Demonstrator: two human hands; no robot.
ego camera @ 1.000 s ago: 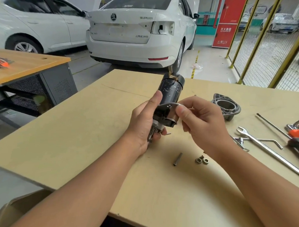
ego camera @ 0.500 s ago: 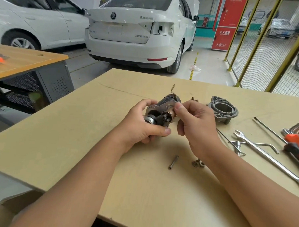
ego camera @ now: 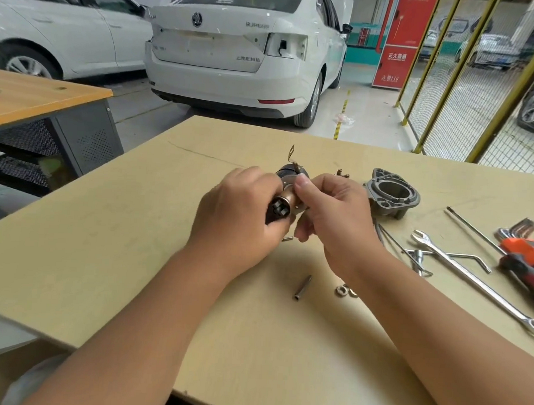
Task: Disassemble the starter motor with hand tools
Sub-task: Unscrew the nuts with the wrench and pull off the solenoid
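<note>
The starter motor (ego camera: pixel 286 197) has tipped from upright to lying down — pinion end now facing the camera.

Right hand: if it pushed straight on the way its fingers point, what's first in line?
The starter motor: the right hand points leftward and already pinches it. Beyond that sits the left hand. Depth is unclear.
</note>
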